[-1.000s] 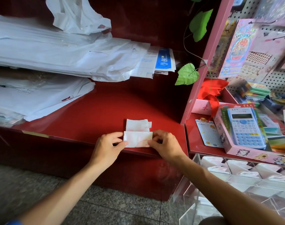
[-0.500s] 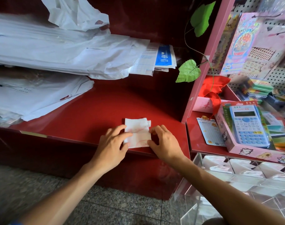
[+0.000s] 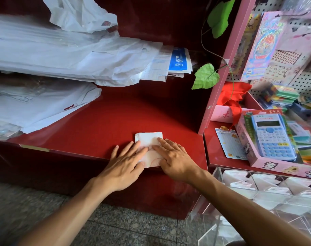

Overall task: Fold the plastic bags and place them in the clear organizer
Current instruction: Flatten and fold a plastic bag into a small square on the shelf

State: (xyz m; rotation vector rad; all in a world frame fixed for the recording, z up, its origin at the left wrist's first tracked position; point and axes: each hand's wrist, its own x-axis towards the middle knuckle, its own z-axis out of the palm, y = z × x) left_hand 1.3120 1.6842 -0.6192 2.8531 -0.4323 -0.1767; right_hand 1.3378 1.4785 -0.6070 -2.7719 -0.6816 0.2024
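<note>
A small white plastic bag (image 3: 148,139), folded into a compact square, lies near the front edge of the red shelf (image 3: 101,125). My left hand (image 3: 126,160) lies flat with straight fingers pressing on the bag's left half. My right hand (image 3: 174,157) presses its right half the same way. Only the bag's far edge and a strip between my hands show. The clear organizer (image 3: 268,197) stands at the lower right, with several folded white bags in its compartments.
Stacks of unfolded white plastic bags (image 3: 62,55) fill the shelf's left and back. A pink divider post (image 3: 220,77) bounds the shelf on the right. Beyond it sit a boxed blue calculator (image 3: 273,137), a red cloth and stationery. Grey stone floor lies below.
The bag's far flap has been folded over, making a smaller square. Both hands went from pinching its sides to lying flat on top of it.
</note>
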